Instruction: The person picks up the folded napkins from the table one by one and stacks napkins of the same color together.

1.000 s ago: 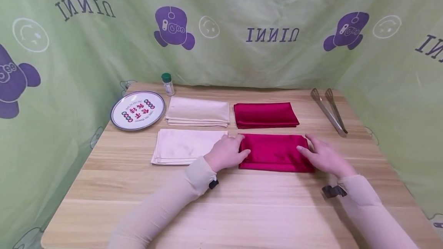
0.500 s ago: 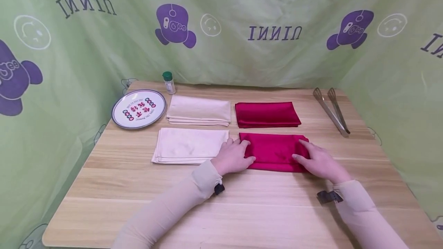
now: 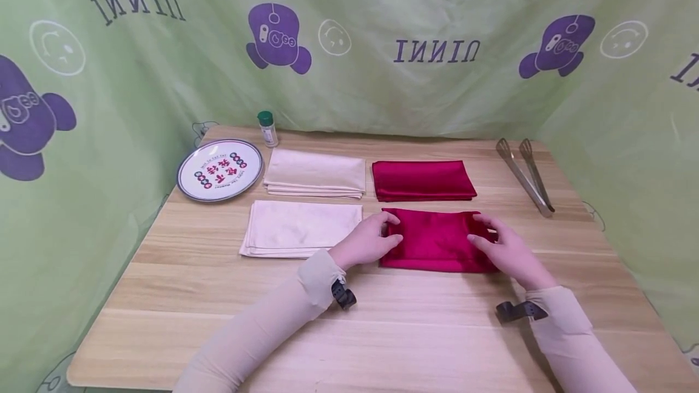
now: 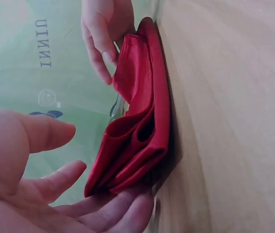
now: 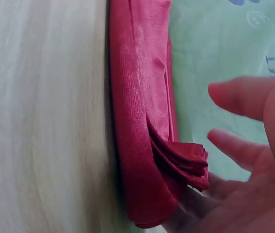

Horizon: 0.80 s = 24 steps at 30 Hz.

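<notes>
A folded red satin cloth (image 3: 437, 240) lies nearest me on the right half of the table, its layers bunched at both ends in the wrist views. My left hand (image 3: 367, 238) is at its left end; in the left wrist view some fingers (image 4: 122, 211) touch the end, while thumb and forefinger stay spread off it. My right hand (image 3: 508, 252) is at the right end, thumb and forefinger likewise apart, lower fingers against the folded red cloth (image 5: 144, 121). Behind it lies a second folded red cloth (image 3: 423, 181). A folded pale pink cloth (image 3: 300, 229) is beside my left hand.
Another folded pale pink cloth (image 3: 315, 171) lies farther back. At the left stand a patterned plate (image 3: 218, 193) and a green-capped shaker (image 3: 267, 129). Metal tongs (image 3: 526, 178) lie at the back right. A green printed curtain (image 3: 349, 96) surrounds the wooden table (image 3: 382, 326).
Both hands moved slightly inward along the near red cloth, then eased back outward to its ends. The view has shifted a little; the other things stay where they were.
</notes>
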Motion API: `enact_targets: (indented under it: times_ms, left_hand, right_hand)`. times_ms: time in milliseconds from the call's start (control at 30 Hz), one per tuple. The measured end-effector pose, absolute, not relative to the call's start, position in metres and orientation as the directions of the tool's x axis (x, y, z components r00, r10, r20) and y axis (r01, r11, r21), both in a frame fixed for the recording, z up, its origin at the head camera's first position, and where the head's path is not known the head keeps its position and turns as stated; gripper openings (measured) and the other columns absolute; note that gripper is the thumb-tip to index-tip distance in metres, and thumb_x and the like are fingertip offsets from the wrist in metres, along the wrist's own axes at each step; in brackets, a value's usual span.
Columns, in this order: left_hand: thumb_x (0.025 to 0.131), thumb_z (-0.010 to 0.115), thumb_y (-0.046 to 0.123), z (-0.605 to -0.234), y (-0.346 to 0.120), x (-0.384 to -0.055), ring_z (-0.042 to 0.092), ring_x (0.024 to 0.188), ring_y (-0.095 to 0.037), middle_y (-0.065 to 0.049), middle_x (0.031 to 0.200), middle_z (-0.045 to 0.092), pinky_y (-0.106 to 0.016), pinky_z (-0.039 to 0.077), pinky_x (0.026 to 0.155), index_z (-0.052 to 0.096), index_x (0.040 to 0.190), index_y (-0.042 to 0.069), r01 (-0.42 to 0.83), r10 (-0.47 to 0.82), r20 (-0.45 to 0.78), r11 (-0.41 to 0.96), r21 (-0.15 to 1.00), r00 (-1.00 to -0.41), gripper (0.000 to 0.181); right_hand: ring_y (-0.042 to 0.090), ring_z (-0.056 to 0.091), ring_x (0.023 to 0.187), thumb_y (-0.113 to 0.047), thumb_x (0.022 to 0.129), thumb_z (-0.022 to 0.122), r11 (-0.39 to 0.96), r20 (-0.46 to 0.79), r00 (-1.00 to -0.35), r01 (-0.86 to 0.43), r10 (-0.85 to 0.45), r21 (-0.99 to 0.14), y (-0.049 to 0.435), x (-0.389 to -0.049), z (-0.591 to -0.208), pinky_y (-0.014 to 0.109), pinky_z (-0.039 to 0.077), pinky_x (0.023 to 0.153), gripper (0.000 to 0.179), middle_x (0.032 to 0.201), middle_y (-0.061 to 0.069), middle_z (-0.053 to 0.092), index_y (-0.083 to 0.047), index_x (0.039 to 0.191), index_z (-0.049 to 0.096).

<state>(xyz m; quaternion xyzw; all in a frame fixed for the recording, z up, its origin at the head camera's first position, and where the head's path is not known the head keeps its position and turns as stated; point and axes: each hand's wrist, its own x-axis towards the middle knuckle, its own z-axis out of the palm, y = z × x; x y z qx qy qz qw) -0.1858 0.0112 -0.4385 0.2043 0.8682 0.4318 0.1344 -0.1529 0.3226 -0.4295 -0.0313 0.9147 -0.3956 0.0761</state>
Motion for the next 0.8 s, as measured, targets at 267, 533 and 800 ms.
enact_targets:
  times_ms: [267,533,800]
  left_hand:
    - [0.092,0.065,0.017,-0.445,0.01,-0.189,0.052,0.071,-0.016,-0.002,0.091,0.057,-0.03,0.046,0.072,0.061,0.12,0.009,0.19,0.418,-0.042,0.496,0.847,-0.907,0.029]
    - [0.088,0.066,0.007,-0.452,0.006,-0.194,0.051,0.078,-0.015,-0.005,0.106,0.057,-0.028,0.045,0.073,0.063,0.116,0.009,0.165,0.402,-0.042,0.466,0.869,-0.915,0.029]
    - [0.085,0.065,-0.003,-0.452,0.003,-0.193,0.047,0.056,-0.009,-0.004,0.09,0.055,-0.022,0.042,0.054,0.062,0.117,0.007,0.114,0.409,-0.048,0.362,0.925,-0.911,0.034]
  right_hand:
    - [0.04,0.048,0.119,-0.016,0.097,0.06,0.546,-0.082,-0.995,0.038,-0.057,-0.837,0.328,-0.155,-0.432,0.014,0.042,0.082,0.052,0.142,0.028,0.04,0.002,0.143,0.042]
    - [0.006,0.047,0.107,0.002,0.091,0.059,0.386,-0.095,-0.995,0.077,-0.028,-0.919,0.327,-0.159,-0.437,0.011,0.045,0.082,0.051,0.137,0.022,0.042,0.008,0.14,0.043]
    - [0.007,0.046,0.106,0.009,0.088,0.059,0.257,-0.103,-0.995,0.104,0.015,-0.961,0.329,-0.159,-0.442,0.013,0.046,0.08,0.047,0.121,-0.004,0.05,0.001,0.133,0.053]
